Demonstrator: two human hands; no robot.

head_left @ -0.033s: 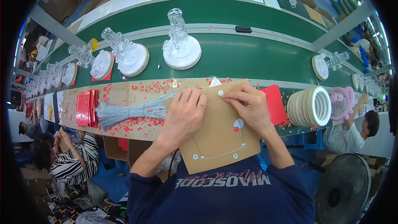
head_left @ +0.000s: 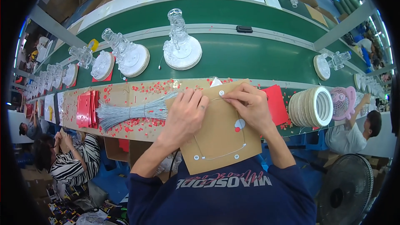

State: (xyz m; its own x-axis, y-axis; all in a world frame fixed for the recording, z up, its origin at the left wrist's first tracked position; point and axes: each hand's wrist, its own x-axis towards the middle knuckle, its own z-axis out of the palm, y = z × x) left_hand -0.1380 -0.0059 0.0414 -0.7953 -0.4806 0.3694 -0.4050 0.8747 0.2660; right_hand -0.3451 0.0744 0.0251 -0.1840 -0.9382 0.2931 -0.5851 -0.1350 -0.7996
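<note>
A brown cardboard sheet [head_left: 218, 129] rests tilted between the table edge and my chest. My left hand [head_left: 186, 114] lies over its upper left part, fingers curled and holding it. A thin pale wire [head_left: 225, 156] runs in a loop across the sheet. Close to the top edge, my right hand [head_left: 249, 106] pinches this wire beside a round white button-like piece [head_left: 221, 93]. Two similar white pieces sit near the sheet's lower edge. A white disc [head_left: 239, 123] and a small red disc [head_left: 237, 129] show by the right side of the wire.
Left of my hands lies a tied bundle of silvery wires [head_left: 131, 112], among scattered red bits. Red packets [head_left: 86, 109] are farther left; a red sheet [head_left: 275, 105] and white rings [head_left: 310, 107] are right. Clear glass-like pieces on white round bases [head_left: 182, 53] stand on the green belt [head_left: 250, 52].
</note>
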